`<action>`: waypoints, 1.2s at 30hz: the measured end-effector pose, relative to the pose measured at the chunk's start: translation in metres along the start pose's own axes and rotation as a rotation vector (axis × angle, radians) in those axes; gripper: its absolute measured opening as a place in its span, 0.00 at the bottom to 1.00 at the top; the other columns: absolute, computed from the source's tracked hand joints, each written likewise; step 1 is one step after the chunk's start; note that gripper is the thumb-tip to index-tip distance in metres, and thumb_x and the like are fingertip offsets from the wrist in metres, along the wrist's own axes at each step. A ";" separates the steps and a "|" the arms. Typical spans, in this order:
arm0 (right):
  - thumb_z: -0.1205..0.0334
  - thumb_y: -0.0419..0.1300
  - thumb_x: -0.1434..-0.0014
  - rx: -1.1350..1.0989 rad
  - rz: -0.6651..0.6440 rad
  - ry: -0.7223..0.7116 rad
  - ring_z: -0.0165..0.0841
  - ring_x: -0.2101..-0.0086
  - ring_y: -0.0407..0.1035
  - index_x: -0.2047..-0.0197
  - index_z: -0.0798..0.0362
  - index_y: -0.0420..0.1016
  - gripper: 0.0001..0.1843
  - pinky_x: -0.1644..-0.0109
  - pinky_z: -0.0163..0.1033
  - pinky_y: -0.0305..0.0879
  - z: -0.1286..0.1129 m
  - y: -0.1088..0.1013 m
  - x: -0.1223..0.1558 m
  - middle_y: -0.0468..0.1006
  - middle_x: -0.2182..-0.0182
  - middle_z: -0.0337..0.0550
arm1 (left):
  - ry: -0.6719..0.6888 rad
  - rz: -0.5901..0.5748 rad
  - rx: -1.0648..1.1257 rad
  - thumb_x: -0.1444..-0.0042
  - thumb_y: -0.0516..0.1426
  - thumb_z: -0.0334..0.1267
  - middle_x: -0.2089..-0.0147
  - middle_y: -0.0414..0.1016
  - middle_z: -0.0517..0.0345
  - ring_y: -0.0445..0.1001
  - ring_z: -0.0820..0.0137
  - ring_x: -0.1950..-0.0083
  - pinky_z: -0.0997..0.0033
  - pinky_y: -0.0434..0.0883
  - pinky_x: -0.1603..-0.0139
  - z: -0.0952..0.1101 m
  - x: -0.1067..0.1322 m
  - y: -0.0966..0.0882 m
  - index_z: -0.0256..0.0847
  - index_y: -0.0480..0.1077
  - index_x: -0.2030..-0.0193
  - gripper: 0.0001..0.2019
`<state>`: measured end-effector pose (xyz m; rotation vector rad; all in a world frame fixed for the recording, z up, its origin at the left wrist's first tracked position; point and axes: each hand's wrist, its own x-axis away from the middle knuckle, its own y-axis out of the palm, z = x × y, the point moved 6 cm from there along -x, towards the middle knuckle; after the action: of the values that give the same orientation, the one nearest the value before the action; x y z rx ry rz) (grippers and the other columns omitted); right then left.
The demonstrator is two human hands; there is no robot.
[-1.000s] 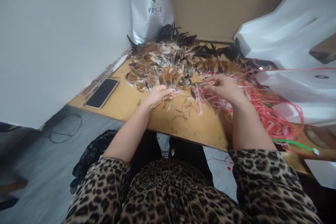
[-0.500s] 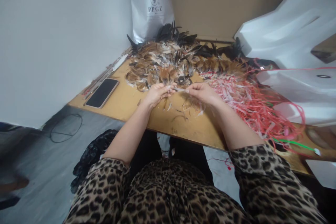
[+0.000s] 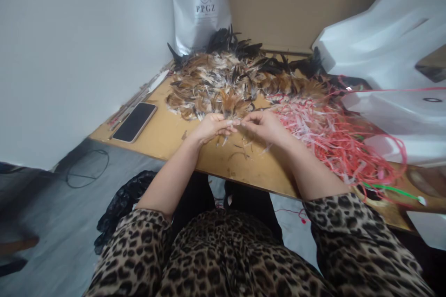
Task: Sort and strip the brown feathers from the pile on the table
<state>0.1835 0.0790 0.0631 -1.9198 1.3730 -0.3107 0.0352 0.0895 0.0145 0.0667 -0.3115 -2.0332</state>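
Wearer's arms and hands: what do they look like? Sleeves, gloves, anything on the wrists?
Leopard-print sleeves, black spots on tan-beige, wide and ending around the elbow; left sleeve and right sleeve match the top. Forearms bare below. Left hand and right hand ungloved. No watch or bracelet visible; rings too small to tell.

Single head cam, worn on you, facing forward and down over your torso [image 3: 226, 250]. Your left hand [image 3: 213, 128] and right hand [image 3: 264, 126] sit mid-view, fairly close; view reaches wall [image 3: 275, 4] beyond the grip, legs [image 3: 193, 195] below it.
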 end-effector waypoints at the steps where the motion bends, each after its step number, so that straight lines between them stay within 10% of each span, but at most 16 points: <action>1: 0.56 0.56 0.49 0.000 0.002 -0.002 0.27 0.76 0.63 0.69 0.56 0.77 0.13 0.70 0.32 0.55 -0.001 0.000 0.000 0.75 0.76 0.40 | -0.004 -0.008 -0.003 0.55 0.63 0.37 0.64 0.77 0.42 0.76 0.72 0.68 0.76 0.71 0.67 0.000 0.000 0.000 0.27 0.73 0.66 0.13; 21: 0.62 0.54 0.47 0.127 0.173 -0.134 0.29 0.74 0.65 0.72 0.55 0.75 0.10 0.67 0.34 0.57 -0.014 -0.007 0.002 0.74 0.75 0.42 | -0.041 0.164 -0.079 0.55 0.62 0.35 0.77 0.74 0.53 0.72 0.78 0.77 0.80 0.70 0.73 -0.005 -0.005 -0.004 0.28 0.72 0.75 0.09; 36: 0.64 0.53 0.45 0.253 0.161 -0.245 0.31 0.70 0.66 0.72 0.54 0.73 0.09 0.64 0.35 0.57 -0.026 -0.006 0.002 0.74 0.73 0.43 | -0.067 0.035 -0.266 0.55 0.62 0.41 0.84 0.69 0.56 0.67 0.78 0.83 0.79 0.64 0.81 -0.004 -0.002 0.006 0.31 0.70 0.77 0.13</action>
<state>0.1735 0.0665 0.0851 -1.5736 1.2510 -0.1554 0.0415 0.0877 0.0120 -0.1712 -0.0812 -2.0273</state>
